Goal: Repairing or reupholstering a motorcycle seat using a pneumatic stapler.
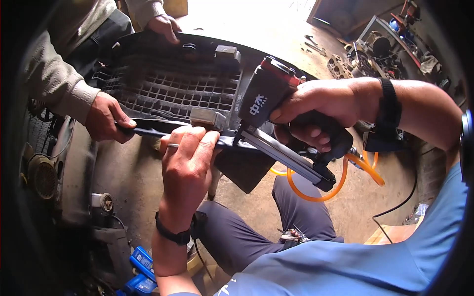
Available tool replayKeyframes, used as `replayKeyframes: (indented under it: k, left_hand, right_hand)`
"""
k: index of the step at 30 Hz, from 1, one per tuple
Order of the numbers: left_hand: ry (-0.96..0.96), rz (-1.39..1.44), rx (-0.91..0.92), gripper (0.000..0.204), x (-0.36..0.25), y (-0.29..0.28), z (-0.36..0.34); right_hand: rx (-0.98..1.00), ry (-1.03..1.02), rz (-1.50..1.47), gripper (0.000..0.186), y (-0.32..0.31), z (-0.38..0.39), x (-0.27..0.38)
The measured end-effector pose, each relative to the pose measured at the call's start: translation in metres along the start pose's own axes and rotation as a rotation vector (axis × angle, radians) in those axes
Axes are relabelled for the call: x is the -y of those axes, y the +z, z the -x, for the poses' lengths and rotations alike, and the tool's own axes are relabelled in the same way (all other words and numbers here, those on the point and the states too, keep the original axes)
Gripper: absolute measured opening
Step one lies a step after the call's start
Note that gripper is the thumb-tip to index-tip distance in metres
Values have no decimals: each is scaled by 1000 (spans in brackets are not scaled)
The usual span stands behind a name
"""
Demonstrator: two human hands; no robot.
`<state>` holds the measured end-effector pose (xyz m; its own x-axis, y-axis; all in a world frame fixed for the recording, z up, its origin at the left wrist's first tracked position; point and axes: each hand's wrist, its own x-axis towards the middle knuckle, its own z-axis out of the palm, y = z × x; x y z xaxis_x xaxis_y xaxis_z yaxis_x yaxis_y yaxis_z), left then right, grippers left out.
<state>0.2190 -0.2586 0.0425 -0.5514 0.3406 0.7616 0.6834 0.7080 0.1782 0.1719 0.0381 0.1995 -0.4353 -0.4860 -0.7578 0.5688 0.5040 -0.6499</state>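
Observation:
My left hand (186,163), with a ring and wrist strap, has its fingers wrapped over a dark strip (227,140) along the near edge of a black panel with a mesh grid (163,91). My right hand (328,111) grips a black pneumatic stapler (261,93) with red top and long magazine. Its nose rests at the strip, just right of my left fingers. An orange hose (316,198) loops below it. Two metal blocks (207,117) sit on the panel. A co-worker's hands (103,118) hold the panel's left end and far edge.
Tools and metal parts (340,66) lie by a cluttered rack (390,44) at the back right. Dark equipment (42,177) stands along the left, with blue containers (140,266) low down. My bent legs are below the panel; a black cable runs across the floor (355,212) at right.

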Motion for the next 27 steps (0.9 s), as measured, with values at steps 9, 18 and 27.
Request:
replayKeyframes:
  k: [9,18,27]
  left_hand:
    - [-33,-69,-13,37,5,-2,5]
    - [-24,-74,-21,38,12,-7,5]
    - [-75,53,-48,53,35,-13,10]
  right_hand:
    - [19,-79,-46,43,6,-2,0]
    - [-62,-6,-46,45,20,-6,6]
    - [-13,-24,-48,47,30,-16,15]
